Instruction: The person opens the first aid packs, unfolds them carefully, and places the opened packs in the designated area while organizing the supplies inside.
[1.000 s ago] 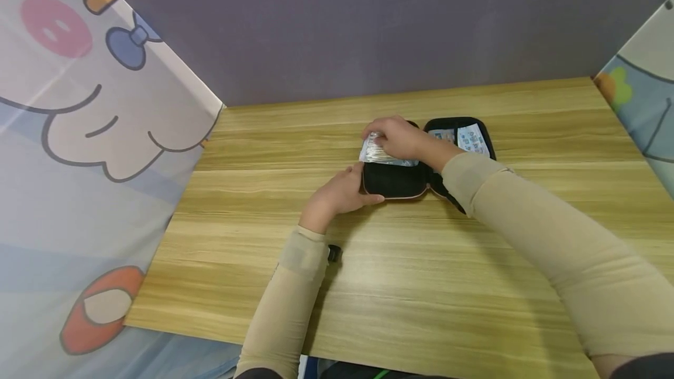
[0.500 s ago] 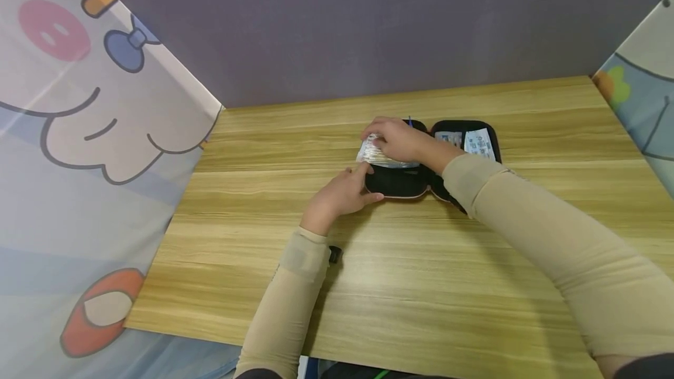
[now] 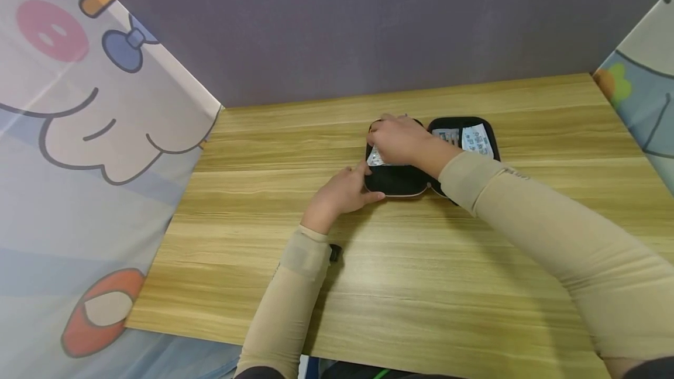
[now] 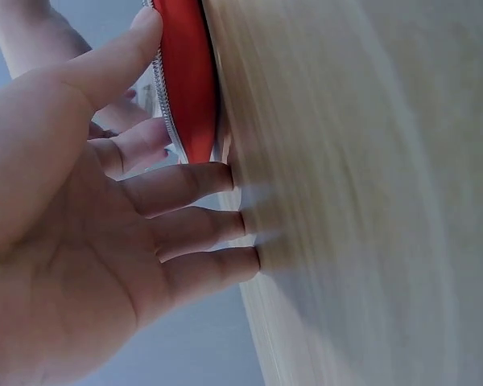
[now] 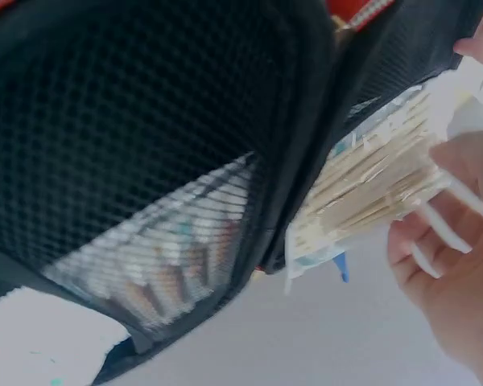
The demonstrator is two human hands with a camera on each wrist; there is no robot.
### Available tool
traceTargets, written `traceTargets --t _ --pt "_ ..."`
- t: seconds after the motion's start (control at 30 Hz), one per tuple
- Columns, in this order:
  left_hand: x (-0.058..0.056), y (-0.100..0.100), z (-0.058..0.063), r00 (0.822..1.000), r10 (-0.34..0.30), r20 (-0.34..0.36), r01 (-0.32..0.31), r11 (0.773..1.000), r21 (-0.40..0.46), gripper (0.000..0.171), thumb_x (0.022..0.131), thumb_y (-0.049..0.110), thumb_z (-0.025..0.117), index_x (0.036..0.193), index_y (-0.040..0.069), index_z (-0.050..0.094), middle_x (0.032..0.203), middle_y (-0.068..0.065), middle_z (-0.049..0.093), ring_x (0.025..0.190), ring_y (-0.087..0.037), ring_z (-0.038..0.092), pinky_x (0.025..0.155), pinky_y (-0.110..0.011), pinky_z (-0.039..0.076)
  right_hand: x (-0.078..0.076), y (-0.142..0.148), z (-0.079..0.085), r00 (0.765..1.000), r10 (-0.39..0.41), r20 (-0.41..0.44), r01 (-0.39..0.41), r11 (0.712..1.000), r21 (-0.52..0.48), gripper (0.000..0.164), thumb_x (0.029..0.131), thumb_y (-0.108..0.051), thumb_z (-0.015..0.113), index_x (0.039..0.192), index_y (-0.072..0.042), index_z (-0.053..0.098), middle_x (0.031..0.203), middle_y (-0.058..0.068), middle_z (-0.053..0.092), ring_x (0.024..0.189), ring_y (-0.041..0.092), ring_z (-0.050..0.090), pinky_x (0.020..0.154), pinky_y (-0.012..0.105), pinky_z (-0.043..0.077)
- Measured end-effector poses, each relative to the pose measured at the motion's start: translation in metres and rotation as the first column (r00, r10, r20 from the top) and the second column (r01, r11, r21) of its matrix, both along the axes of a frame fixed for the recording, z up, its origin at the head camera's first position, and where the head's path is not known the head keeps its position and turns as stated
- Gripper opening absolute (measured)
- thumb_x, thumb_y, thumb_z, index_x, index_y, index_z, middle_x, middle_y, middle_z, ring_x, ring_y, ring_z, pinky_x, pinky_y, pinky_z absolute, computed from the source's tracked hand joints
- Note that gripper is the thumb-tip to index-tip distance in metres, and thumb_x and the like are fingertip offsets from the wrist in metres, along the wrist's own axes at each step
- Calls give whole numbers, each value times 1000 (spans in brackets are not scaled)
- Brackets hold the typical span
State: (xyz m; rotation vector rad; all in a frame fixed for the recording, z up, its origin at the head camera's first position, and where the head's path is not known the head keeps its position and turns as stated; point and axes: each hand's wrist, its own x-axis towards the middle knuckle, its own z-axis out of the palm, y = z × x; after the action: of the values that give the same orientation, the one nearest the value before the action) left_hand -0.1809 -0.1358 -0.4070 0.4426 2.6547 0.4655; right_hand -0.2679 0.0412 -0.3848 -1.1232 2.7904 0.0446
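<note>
The table (image 3: pixel 421 285) has a pale yellow-brown top, its wood grain running left to right. An open case (image 3: pixel 397 181) lies on it toward the far side, right of the middle, its two halves side by side. The case is black inside and red outside; the right arm (image 3: pixel 547 250) covers the near part of its right half. At the case's left end, the left hand's (image 3: pixel 341 195) fingertips (image 4: pixel 245 261) seem to touch the tabletop, though the angle makes contact uncertain.

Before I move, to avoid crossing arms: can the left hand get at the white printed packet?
Probably not directly: the right arm crosses between the left hand and the white printed packet.
</note>
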Motion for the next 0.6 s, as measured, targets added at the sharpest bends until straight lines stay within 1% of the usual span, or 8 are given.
traceTargets --t 0.07,0.13,0.2,0.27,0.37,0.47,0.5,0.6 --pt "0 0 0 1000 3 5 -3 1000 -3 77 101 54 68 158 10 40 157 -8 59 153 -40 45 122 -51 45 1 -2 1 1000 -31 7 31 999 20 35 107 -26 60 137 -12 70 149 15 62 137 40 53 111 62 52" --pt "-1 1 1 1000 3 9 -3 1000 -6 79 101 54 68 161 10 38 159 -6 57 155 -41 43 124 -52 43 3 -5 2 997 -71 20 70 997 40 43 106 -36 63 141 -11 67 152 16 59 140 42 51 112 62 51" --pt "-1 2 1 1000 6 13 -5 1000 -7 80 101 54 68 161 10 38 159 -6 56 155 -41 42 124 -52 43 4 -7 2 993 -111 40 109 993 55 51 104 -41 67 145 -11 64 155 17 56 143 43 47 112 60 51" --pt "-1 2 1 1000 13 20 -12 1000 -12 79 101 54 68 160 10 40 159 -5 57 154 -39 43 123 -52 44 7 -10 1 989 -139 52 135 989 67 55 103 -41 70 149 -12 62 158 19 52 147 44 44 111 59 52" --pt "1 2 0 999 30 33 -29 999 -31 77 101 55 68 158 10 43 158 -6 57 151 -35 47 121 -50 46 10 -14 -3 986 -146 78 143 989 47 54 103 -35 72 149 -10 61 160 25 47 149 48 41 111 57 54" --pt "2 2 0 999 37 28 -36 999 -39 75 100 56 68 154 9 46 154 -9 59 145 -34 53 118 -49 49 11 -16 -6 984 -132 121 135 991 -10 51 101 -31 75 146 -9 64 155 28 50 143 49 48 111 56 54" --pt "2 3 0 999 37 23 -36 999 -41 75 100 57 69 152 9 47 153 -10 60 143 -34 55 117 -49 50 10 -16 -6 982 -132 139 138 990 -34 53 100 -30 77 147 -9 63 153 28 52 142 48 50 112 56 53" --pt "1 5 2 999 38 8 -38 999 -32 74 99 57 70 150 9 47 150 -11 62 140 -34 58 115 -49 51 6 -11 -3 962 -163 220 187 978 -95 56 98 -31 80 145 -5 63 144 24 62 133 42 60 109 53 55"
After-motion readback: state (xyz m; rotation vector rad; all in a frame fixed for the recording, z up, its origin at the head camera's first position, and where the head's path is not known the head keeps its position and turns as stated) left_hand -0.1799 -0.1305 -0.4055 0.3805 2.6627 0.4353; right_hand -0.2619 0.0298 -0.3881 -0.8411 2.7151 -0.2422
